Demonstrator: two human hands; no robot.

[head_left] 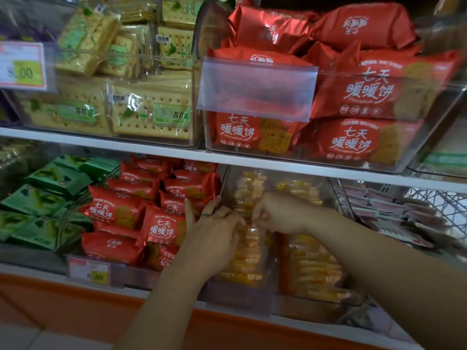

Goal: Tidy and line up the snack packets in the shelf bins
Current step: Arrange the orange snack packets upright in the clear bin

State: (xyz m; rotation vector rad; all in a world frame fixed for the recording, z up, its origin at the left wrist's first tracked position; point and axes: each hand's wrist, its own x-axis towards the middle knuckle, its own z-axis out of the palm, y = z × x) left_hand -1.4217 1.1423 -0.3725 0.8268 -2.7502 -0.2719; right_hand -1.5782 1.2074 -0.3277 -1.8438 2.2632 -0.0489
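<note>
Left hand (214, 228) flat on yellow packet (249, 258), right hand (280, 213) pinches it; lengthwise front-to-back.

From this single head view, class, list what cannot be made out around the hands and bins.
Head view:
Whether the right hand pinches one of the yellow packets: its curled fingers hide it.
Those beneath the left hand: covered by it.
Upper price tag: blurred, first digit unreadable.
Pink packets: print blurred.

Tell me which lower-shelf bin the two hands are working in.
The clear bin of yellow-orange packets, right of the red packets; left hand and right hand meet there.
</note>
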